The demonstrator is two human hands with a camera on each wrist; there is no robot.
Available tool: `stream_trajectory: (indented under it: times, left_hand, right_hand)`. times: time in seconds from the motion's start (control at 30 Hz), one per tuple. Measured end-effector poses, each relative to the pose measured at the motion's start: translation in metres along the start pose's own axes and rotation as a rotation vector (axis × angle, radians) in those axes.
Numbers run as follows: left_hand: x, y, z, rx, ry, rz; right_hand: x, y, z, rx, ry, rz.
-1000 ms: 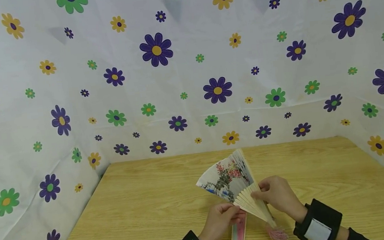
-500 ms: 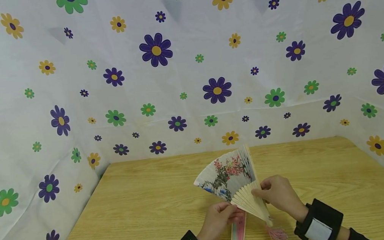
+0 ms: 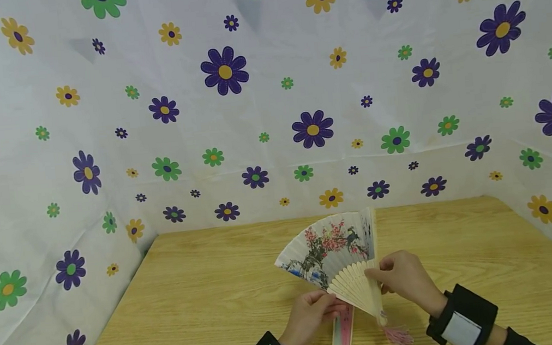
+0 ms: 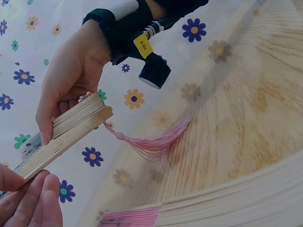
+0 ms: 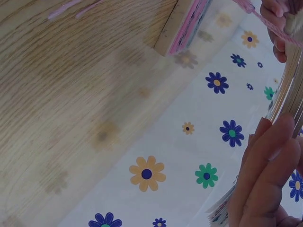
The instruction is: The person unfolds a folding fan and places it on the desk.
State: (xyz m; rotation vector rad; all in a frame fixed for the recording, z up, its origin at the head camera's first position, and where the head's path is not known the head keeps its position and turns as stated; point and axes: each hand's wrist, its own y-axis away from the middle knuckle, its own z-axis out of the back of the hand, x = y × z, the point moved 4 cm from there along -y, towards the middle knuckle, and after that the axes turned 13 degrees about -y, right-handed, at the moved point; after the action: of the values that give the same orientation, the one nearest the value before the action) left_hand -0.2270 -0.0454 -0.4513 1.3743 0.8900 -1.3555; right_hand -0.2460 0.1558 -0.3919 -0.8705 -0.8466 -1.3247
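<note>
A partly spread folding fan (image 3: 329, 250), painted with red blossoms, is held up above the table between both hands. My left hand (image 3: 305, 318) pinches its left edge, with the thumb on the ribs. At the opposite edge, my right hand (image 3: 406, 279) pinches the pale ribs, thumb in front. From the fan's pivot hangs a pink tassel (image 3: 399, 338), its strands trailing in the left wrist view. A second, folded fan (image 3: 341, 334) with pink on it lies on the table below my left hand; its upper end is hidden. Its bunched ribs (image 4: 227, 194) show in the left wrist view.
The wood-grain table (image 3: 207, 288) extends to the left, right and back. A white flower-print cloth (image 3: 260, 108) stands behind it and along both sides. Black bands with cameras (image 3: 461, 318) circle both wrists.
The held fan has spread wider, its right edge swinging right and becoming more upright. My right hand has shifted slightly right, my left slightly left. The folded fan has not moved.
</note>
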Motion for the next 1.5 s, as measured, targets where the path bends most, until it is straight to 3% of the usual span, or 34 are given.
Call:
stream_trajectory:
  times: [0.8, 1.3, 1.5]
  left_hand:
    - [0.004, -0.001, 0.007, -0.022, -0.008, 0.011]
    - [0.006, -0.002, 0.012, -0.027, 0.056, 0.027]
    - [0.006, -0.001, 0.012, -0.043, 0.132, 0.049]
  right_hand:
    - [-0.008, -0.002, 0.006, 0.000, 0.013, 0.029]
    - [-0.016, -0.004, 0.012, -0.029, -0.023, -0.010]
    - [-0.020, -0.002, 0.014, -0.050, -0.108, -0.048]
